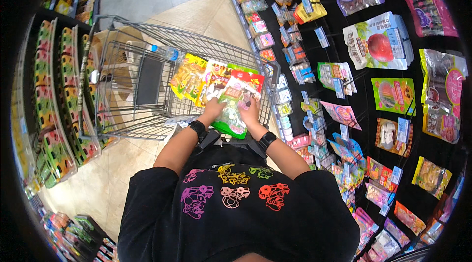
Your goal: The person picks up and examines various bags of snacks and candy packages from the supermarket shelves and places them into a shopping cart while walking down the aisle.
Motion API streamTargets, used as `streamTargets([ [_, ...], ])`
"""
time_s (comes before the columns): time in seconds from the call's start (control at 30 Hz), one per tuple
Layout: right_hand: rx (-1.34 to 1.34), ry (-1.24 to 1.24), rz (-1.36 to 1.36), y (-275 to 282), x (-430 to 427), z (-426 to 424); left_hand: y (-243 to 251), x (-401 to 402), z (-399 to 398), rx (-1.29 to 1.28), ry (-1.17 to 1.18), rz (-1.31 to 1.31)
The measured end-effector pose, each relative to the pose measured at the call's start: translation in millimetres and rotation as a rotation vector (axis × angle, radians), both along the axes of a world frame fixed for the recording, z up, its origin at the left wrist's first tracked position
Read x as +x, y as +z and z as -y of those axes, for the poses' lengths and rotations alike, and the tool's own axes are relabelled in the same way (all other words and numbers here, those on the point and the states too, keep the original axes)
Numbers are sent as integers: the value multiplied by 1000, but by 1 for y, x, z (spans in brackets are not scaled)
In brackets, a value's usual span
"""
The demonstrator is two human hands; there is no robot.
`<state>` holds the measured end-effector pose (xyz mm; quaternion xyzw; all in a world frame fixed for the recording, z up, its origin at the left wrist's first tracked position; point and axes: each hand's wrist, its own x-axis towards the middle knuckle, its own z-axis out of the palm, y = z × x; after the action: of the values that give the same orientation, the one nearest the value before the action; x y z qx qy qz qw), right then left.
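Observation:
Between my two hands I hold a red, white and green candy bag (pixel 230 110) with a see-through lower part, over the near end of a grey wire shopping cart (pixel 217 42). My left hand (pixel 214 110) grips its left edge, and my right hand (pixel 250 112) pinches its right side. Beyond the bag, inside the cart, lie a yellow snack bag (pixel 187 75) and a yellow-and-white bag (pixel 214 79). A green package edge (pixel 239 68) shows partly behind the held bag. A water bottle with a blue cap (pixel 166 52) rests next to the yellow bag.
To the right rises a black display rack with hanging candy bags (pixel 378 40) and price tags. Small packs (pixel 263 40) line its lower ledge. Shelves with patterned bins (pixel 46 96) stand at left. The cart's handle (pixel 84 77) is on the left. Tiled floor (pixel 191 11) runs beyond the cart.

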<state>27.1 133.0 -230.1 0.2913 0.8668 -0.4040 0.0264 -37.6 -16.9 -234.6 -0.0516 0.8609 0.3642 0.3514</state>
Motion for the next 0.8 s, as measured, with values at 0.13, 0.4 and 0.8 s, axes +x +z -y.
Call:
streamTargets([
  [0.13, 50, 93, -203, 61, -13, 5, 52, 4, 2, 42, 172, -279],
  [0.4, 58, 247, -765, 214, -23, -34, 173, 6, -36, 580, 543, -749],
  [0.8, -742, -161, -1037, 241, 11, -160, 218, 14, -171, 944, 413, -641],
])
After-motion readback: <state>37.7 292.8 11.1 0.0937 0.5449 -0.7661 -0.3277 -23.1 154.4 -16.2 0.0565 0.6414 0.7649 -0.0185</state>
